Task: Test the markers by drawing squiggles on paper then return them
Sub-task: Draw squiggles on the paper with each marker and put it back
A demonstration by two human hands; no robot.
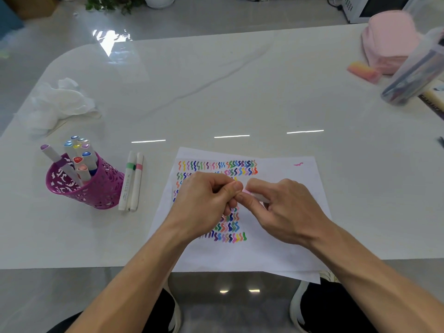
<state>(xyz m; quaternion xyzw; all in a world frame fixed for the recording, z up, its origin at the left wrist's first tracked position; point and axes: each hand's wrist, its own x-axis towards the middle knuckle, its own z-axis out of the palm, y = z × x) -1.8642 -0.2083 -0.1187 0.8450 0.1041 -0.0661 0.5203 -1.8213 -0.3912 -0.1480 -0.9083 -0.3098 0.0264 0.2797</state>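
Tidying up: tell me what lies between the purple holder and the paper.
In the head view, two white markers: green-banded marker and pink-banded marker, side by side.

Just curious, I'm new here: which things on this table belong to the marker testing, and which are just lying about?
Job: paper, marker pinched by left hand and right hand, purple cup of markers, two markers beside it.
Lying about: crumpled tissue, pink bag, clear tube of pens, orange block.
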